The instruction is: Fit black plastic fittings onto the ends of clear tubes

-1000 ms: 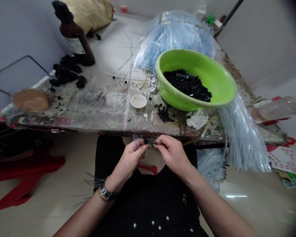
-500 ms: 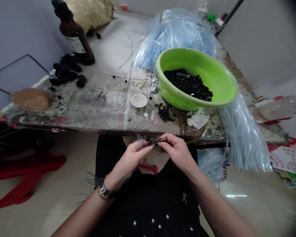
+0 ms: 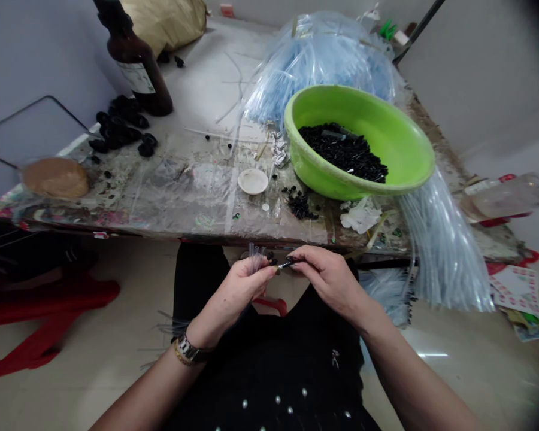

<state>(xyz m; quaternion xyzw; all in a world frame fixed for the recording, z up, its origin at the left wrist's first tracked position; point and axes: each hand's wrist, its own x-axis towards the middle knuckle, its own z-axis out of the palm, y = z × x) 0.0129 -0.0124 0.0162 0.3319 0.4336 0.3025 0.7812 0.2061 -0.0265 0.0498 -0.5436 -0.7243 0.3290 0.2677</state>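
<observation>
My left hand (image 3: 247,281) is closed round a bundle of thin clear tubes (image 3: 255,258), whose ends stick up above the fingers; more tube ends trail out near the wrist. My right hand (image 3: 318,269) is closed in a pinch on a small black piece (image 3: 288,263), which lies in line with a tube tip at my left fingertips. Both hands are over my lap, just in front of the table edge. Beyond them on the table lie a small pile of black pieces (image 3: 300,205) and a small white dish (image 3: 253,181).
A green basin (image 3: 359,185) holds many black pieces. Clear tubing (image 3: 323,54) is heaped behind it, and more hangs over the edge at right. A brown bottle (image 3: 139,75), black lumps (image 3: 117,129) and a brown block (image 3: 56,178) are at left. A red stool (image 3: 49,305) stands below.
My right hand has moved slightly to the right, away from my left fingertips, and more of the small black piece shows between the hands. My left hand has barely moved.
</observation>
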